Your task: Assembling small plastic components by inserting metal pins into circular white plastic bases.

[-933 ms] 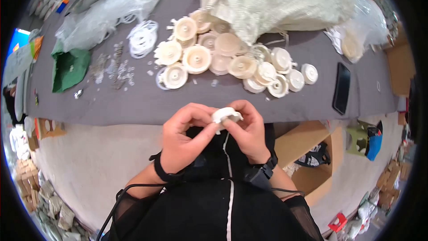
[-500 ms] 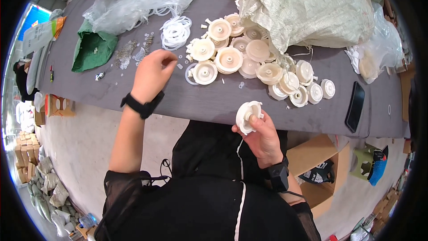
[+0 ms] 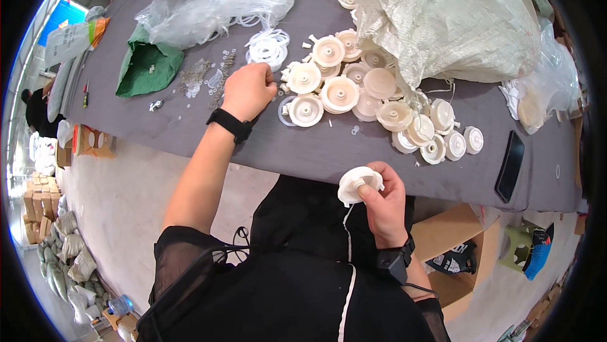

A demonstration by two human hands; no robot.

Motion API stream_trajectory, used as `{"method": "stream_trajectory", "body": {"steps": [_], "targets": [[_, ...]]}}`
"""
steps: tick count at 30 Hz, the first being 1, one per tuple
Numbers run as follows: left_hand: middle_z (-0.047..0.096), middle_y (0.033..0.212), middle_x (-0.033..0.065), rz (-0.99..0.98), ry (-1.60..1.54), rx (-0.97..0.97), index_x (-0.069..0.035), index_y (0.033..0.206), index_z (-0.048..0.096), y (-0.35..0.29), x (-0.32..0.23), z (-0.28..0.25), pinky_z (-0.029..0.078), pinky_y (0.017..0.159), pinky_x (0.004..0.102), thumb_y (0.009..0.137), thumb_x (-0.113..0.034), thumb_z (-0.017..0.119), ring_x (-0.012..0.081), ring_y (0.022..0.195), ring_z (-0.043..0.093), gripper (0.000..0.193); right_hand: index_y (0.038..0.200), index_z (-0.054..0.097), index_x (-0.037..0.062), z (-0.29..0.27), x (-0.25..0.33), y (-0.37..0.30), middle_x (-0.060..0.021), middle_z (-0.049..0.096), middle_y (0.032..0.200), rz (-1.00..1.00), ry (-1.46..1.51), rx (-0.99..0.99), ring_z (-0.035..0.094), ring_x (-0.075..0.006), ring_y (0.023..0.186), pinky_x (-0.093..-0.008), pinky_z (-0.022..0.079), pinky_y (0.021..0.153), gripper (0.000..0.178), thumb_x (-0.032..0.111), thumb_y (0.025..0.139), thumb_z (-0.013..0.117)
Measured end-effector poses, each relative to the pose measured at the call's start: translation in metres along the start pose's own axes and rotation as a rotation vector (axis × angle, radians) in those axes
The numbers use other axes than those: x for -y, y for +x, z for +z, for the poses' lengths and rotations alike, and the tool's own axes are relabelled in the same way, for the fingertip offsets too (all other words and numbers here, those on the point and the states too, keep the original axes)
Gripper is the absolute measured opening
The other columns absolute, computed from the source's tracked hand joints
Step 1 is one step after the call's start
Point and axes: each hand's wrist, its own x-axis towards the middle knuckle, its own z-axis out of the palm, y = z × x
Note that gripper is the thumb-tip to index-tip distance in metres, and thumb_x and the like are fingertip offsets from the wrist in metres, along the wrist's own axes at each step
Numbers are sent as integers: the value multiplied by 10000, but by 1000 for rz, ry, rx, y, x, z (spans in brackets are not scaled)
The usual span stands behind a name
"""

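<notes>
My right hand (image 3: 388,201) grips a cream-white round plastic cap (image 3: 359,185) in front of the table edge. Its thumb presses on the hollow inner side, by the central post. My left hand (image 3: 249,91) is on or just above the table with curled fingers, and whatever its fingertips hold is hidden. Beside it lie a coil of white rings (image 3: 267,48) and the heap of similar round plastic caps (image 3: 339,94). One thin clear ring (image 3: 286,113) shows partly under the nearest cap. Small springs (image 3: 228,62) and tiny clear washers (image 3: 195,76) lie to the left of that hand.
A large woven sack (image 3: 450,22) slumps behind the heap. A black phone (image 3: 509,166) lies at the right, a green bag (image 3: 148,67) at the left, and clear plastic bags (image 3: 218,10) behind. Below the table's right side stands an open cardboard box (image 3: 450,231).
My left hand has moved right, toward the rings and caps, and its fingers have curled in more. My right hand has tilted the held cap so its hollow side faces up more. The view has shifted slightly.
</notes>
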Motion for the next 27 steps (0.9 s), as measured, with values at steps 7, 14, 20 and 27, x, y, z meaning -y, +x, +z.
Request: {"method": "stream_trajectory", "body": {"steps": [7, 14, 20, 27], "targets": [[616, 698, 92, 29, -93, -29, -30, 729, 614, -5, -6, -5, 465, 598, 333, 698, -133, 617, 233, 650, 597, 107, 966, 548, 5, 4, 7, -4, -49, 608, 903, -66, -78, 14, 574, -112, 818, -250, 466, 747, 229, 22, 773, 671], [585, 747, 13, 303, -990, 482, 1, 761, 596, -83, -87, -55, 426, 653, 225, 745, -12, 618, 80, 696, 532, 30, 845, 600, 31, 4, 20, 19, -76, 615, 801, -791, -779, 243, 591, -235, 720, -312, 479, 640, 269, -51, 600, 676], [584, 764, 19, 358, -1045, 674, -12, 826, 619, -84, -83, -51, 441, 609, 217, 784, -65, 629, 81, 666, 559, 68, 845, 625, 54, 2, 17, 13, -68, 618, 855, -788, -810, 250, 607, -227, 754, -305, 484, 626, 273, -19, 597, 712], [590, 773, 27, 382, -983, 656, -8, 844, 625, -85, -85, -53, 452, 612, 222, 779, -58, 633, 89, 680, 574, 82, 857, 628, 56, 1, 19, 12, -63, 621, 873, -768, -785, 250, 606, -209, 743, -283, 477, 611, 270, -18, 616, 723]]}}
